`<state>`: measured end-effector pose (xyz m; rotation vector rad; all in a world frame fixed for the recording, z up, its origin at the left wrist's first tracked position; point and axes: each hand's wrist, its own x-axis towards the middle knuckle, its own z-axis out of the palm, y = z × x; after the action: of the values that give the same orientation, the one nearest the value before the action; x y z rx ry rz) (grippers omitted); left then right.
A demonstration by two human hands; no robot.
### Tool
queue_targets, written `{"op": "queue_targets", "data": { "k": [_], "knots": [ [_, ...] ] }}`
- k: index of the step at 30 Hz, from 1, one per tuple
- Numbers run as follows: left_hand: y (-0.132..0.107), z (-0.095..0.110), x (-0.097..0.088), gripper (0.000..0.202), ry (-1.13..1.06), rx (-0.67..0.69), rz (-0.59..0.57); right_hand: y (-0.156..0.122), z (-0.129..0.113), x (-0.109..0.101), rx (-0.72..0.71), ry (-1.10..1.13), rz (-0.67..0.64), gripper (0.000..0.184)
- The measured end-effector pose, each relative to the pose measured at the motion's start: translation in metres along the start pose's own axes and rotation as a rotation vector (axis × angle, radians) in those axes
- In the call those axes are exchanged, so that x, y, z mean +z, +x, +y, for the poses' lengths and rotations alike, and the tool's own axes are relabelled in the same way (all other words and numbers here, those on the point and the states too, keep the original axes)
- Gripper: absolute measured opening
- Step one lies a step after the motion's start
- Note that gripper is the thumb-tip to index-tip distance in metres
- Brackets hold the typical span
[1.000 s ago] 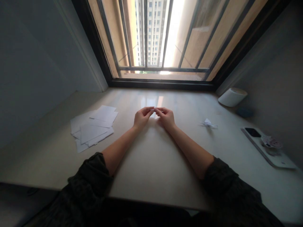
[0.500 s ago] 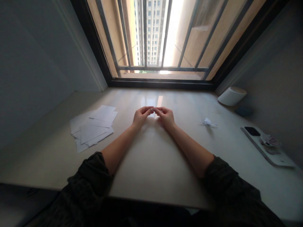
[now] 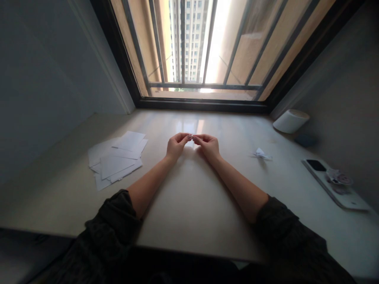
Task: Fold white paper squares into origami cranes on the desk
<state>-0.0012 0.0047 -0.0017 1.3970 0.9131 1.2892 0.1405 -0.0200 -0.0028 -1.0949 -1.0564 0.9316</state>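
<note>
Scrap, pale and too small to make out, gripped between fingertips of left hand and right hand, over the middle of the counter. Best kept in 2 light pinches, wrists steady, turned by fingertips alone. Half hidden by fingers; glare just beyond, likely hard on the eyes. Further left, loose papers; to the right, folded paper, then slab with wrapper on top, and cylinder near window.

The head view looks forward and down toward a window.
</note>
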Motion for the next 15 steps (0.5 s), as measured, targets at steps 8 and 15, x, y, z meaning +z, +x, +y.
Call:
{"op": "queue_targets", "data": {
  "k": [8, 15],
  "knots": [
    [-0.0025, 0.0017, 0.0020, 0.023, -0.010, 0.082, 0.032, -0.0010, -0.0028, 0.0013, -0.006, 0.001, -0.014, 0.033],
    [0.0008, -0.0038, -0.0010, 0.023, 0.010, 0.170, 0.116, -0.0004, -0.0035, 0.0017, -0.003, 0.047, 0.004, 0.032]
  ]
}}
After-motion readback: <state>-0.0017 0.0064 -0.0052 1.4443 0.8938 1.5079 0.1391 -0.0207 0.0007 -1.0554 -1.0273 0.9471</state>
